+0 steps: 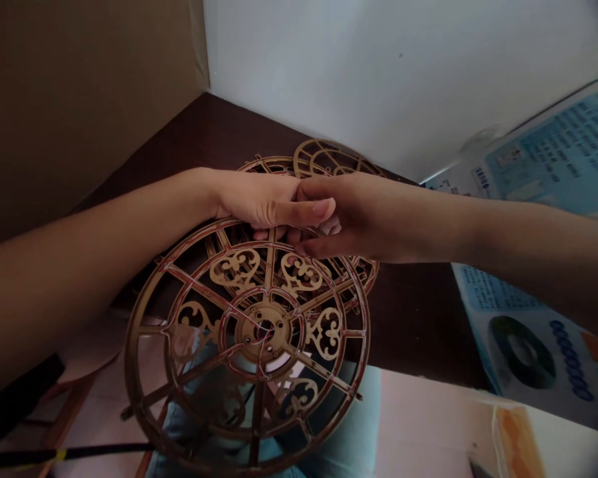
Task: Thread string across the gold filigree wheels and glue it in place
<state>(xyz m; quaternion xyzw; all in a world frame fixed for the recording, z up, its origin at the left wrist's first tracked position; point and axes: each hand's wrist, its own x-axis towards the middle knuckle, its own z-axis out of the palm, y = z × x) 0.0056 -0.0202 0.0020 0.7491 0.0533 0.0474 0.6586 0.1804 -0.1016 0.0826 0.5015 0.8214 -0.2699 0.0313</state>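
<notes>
A round gold openwork frame (266, 326), with rings, spokes, scroll ornaments and thin red and white wires along it, leans at the table's near edge above the lap. My left hand (264, 199) is closed at its upper rim, thumb stretched to the right and fingertips showing below. Pressed up against it, my right hand (341, 216) has its thumb and fingers closed by the same rim; what lies between them is hidden. Behind the hands, more gold round frames (336, 156) are piled on the dark table (418, 325).
White wall (379, 79) and a brown panel (90, 79) meet behind the table. To the right lies a blue printed sheet (483, 292). A black cable with a yellow mark (90, 453) runs in at lower left. Jeans-covered legs (363, 411) are below the frame.
</notes>
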